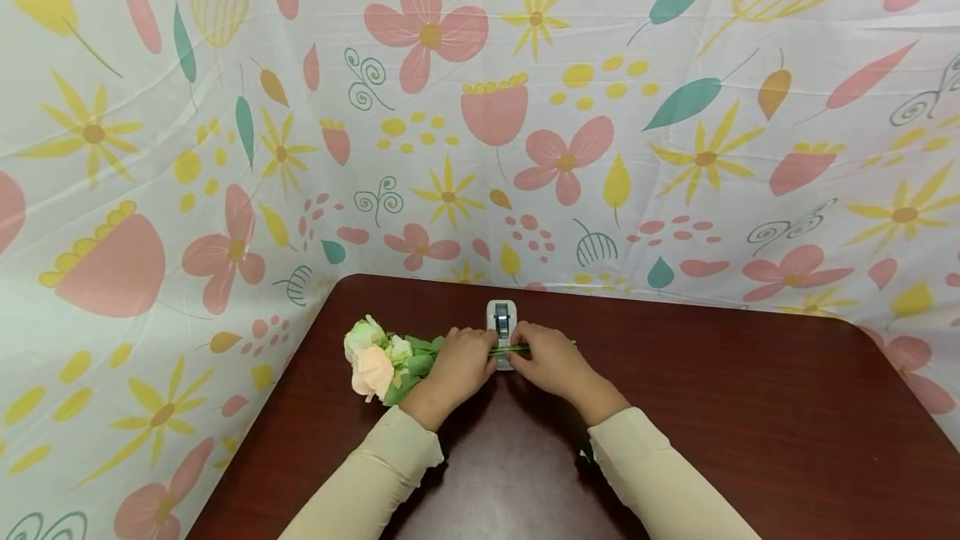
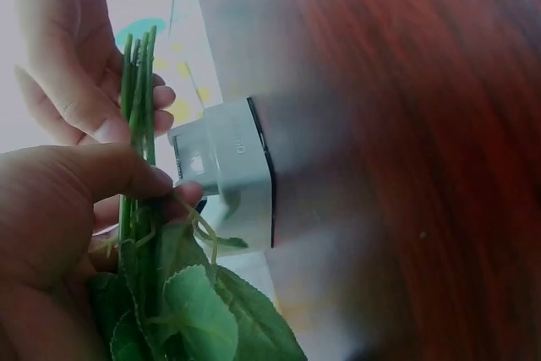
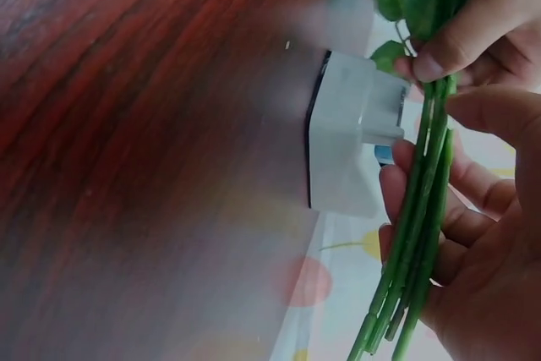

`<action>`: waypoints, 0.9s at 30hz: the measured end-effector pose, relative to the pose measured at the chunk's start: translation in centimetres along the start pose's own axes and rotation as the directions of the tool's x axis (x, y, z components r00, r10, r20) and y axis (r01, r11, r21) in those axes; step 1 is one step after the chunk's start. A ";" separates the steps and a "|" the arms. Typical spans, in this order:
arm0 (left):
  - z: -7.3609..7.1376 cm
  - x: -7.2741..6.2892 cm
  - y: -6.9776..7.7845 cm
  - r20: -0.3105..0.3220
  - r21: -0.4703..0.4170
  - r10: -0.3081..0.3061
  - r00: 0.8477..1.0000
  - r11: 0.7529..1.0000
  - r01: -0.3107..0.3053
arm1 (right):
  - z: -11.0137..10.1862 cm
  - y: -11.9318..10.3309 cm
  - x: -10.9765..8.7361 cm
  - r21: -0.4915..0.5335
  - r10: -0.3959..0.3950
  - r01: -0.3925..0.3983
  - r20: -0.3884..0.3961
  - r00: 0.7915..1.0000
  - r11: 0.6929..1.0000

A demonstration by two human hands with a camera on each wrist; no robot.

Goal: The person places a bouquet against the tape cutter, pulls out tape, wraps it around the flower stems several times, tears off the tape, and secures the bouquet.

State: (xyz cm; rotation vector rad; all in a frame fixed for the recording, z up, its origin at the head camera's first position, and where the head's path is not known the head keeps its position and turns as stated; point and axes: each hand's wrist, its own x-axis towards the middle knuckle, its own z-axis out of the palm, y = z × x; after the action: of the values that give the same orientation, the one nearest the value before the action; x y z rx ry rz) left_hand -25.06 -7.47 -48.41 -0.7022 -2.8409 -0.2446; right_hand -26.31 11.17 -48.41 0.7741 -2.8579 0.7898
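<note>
A bunch of flowers [image 1: 372,369] with pale peach and whitish-green heads lies sideways, its heads to the left and its cut ends to the right. My left hand [image 1: 465,365] pinches the green stems [image 2: 139,95] just below the leaves [image 2: 200,314]. Close beside it, my right hand [image 1: 551,361] holds the same stems [image 3: 423,200] farther toward their ends, fingers curled behind them. Directly beyond the stems stands a white tape dispenser [image 1: 502,307], with the stems crossing over its near part in the head view. Its pale side [image 3: 342,137] shows in the right wrist view.
The dark reddish-brown table [image 1: 712,407] stretches out to both sides of the hands. A white cloth printed with flowers and leaves [image 1: 570,215] hangs along the table's back and left edges. A small dark item [image 1: 587,457] shows by the right cuff.
</note>
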 end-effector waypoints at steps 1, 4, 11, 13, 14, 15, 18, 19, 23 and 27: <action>0.1 0.0 0.0 -0.001 -0.014 -0.010 1.000 1.000 0.010 | 0.0 0.0 0.0 0.004 0.000 0.000 -0.003 1.000 1.000; 0.2 -0.1 -0.1 0.004 -0.049 -0.041 0.999 0.998 0.041 | -0.1 -0.2 0.1 0.019 0.014 -0.014 0.005 1.000 1.000; 0.2 -0.3 -0.1 0.016 -0.101 -0.081 0.997 0.991 0.082 | -0.5 -0.6 0.3 0.063 0.066 -0.069 0.050 0.997 0.996; 0.1 -0.4 -0.1 0.013 -0.102 -0.080 0.997 0.992 0.081 | -0.6 -0.7 0.1 0.064 0.081 -0.085 0.061 0.995 0.994; 0.0 -0.5 0.0 0.011 -0.103 -0.078 0.997 0.992 0.079 | -0.6 -0.8 0.0 0.063 0.088 -0.092 0.064 0.994 0.994; 0.0 -0.5 0.0 0.010 -0.106 -0.076 0.997 0.991 0.077 | -0.6 -0.9 0.0 0.062 0.093 -0.097 0.065 0.994 0.993; -0.1 -0.7 0.1 0.010 -0.113 -0.073 0.997 0.991 0.073 | -0.6 -1.0 -0.3 0.052 0.102 -0.106 0.062 0.993 0.993; -0.1 -0.8 0.1 0.011 -0.115 -0.072 0.997 0.991 0.073 | -0.6 -1.1 -0.4 0.049 0.103 -0.106 0.061 0.993 0.993; 0.0 -1.1 0.2 0.012 -0.116 -0.064 0.998 0.991 0.065 | -0.5 -1.3 -0.9 0.042 0.103 -0.105 0.050 0.993 0.994; 0.0 -1.3 0.3 -0.001 -0.103 -0.050 0.999 0.993 0.050 | -0.2 -1.3 -1.3 0.031 0.084 -0.084 0.019 0.996 0.996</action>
State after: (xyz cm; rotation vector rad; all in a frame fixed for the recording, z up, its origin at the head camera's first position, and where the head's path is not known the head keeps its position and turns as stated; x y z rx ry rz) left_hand -23.79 -7.79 -48.73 -0.6500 -2.8619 -0.4025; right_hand -24.56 10.84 -47.88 0.6714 -2.9170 0.8446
